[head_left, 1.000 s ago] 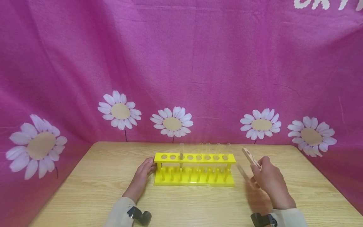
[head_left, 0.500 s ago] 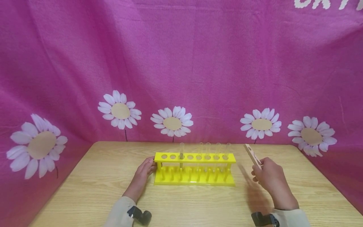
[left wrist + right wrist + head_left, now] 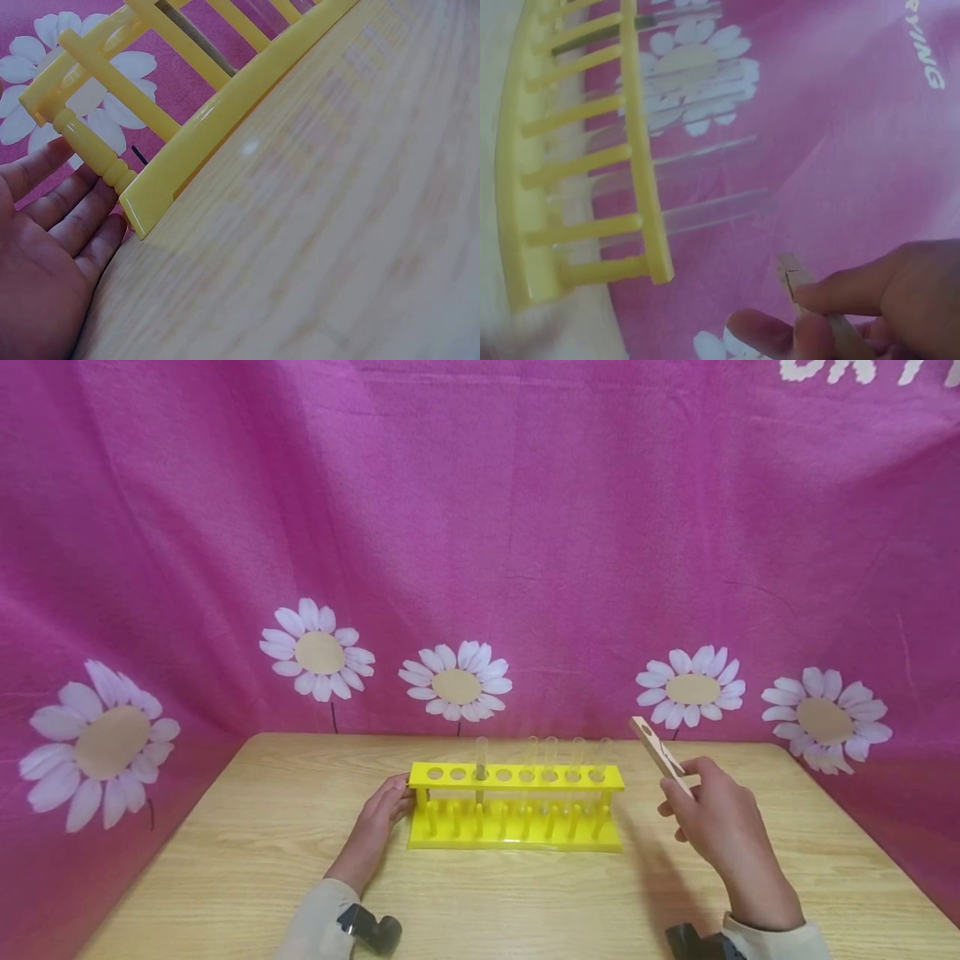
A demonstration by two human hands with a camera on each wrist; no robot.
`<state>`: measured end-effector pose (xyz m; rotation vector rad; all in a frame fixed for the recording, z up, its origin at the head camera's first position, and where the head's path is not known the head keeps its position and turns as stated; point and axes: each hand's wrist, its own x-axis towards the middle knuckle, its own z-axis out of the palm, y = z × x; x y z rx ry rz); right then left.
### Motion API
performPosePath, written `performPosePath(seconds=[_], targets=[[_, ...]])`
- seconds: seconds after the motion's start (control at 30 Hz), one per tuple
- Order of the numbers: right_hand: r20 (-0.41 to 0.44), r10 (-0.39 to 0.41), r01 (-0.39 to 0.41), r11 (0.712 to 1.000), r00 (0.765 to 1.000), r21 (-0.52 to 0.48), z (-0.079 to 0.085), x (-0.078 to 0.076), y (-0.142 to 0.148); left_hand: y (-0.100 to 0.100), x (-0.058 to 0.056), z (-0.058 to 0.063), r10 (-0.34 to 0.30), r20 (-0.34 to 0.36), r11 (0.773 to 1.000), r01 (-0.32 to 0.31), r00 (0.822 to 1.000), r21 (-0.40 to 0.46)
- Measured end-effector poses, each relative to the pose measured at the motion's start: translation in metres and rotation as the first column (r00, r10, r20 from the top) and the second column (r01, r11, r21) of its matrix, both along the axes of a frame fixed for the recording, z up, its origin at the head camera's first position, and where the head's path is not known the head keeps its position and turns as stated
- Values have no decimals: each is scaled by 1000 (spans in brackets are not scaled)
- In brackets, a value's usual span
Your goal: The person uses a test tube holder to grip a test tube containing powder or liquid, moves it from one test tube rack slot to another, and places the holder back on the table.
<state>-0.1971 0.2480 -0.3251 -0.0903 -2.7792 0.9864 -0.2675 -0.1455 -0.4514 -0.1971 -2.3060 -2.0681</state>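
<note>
A yellow test tube rack [image 3: 517,842] stands upright on the table. My left hand [image 3: 377,820] is at its left end; the left wrist view shows nearly straight fingers [image 3: 79,217] touching the end post. One test tube [image 3: 480,770] with dark greyish contents sits in the third hole from the left. Several clear test tubes [image 3: 604,754] fill holes toward the right end. To the right of the rack, my right hand [image 3: 723,831] pinches a wooden test tube holder [image 3: 652,746] between thumb and fingers, raised above the table. The holder's head points up and leftward, with nothing in it.
The light wooden table [image 3: 480,902] extends around the rack. Close behind its far edge hangs a magenta curtain [image 3: 570,568] printed with white daisies. Dark cameras [image 3: 375,927] are strapped at both wrists.
My right hand first shifts slightly right, then lifts the wooden test tube holder, swinging its head up and to the left. The left hand and the rack stay where they were.
</note>
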Motion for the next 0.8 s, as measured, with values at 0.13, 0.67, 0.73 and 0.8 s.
performPosePath(seconds=[0.13,0.67,0.73,0.8], targets=[[-35,-15,14,1000,999,-5,6,3,-7,0,-1,2,0,-6,1000,0,1000,11],[-246,0,8,999,969,34,13,8,-40,-2,2,2,5,4,1000,-5,1000,12],[-244,9,-4,1000,970,23,14,8,-46,-2,1,2,-1,-3,1000,1,1000,16],[-248,15,-13,1000,969,11,16,8,-51,-1,0,2,-9,-10,1000,9,1000,22]])
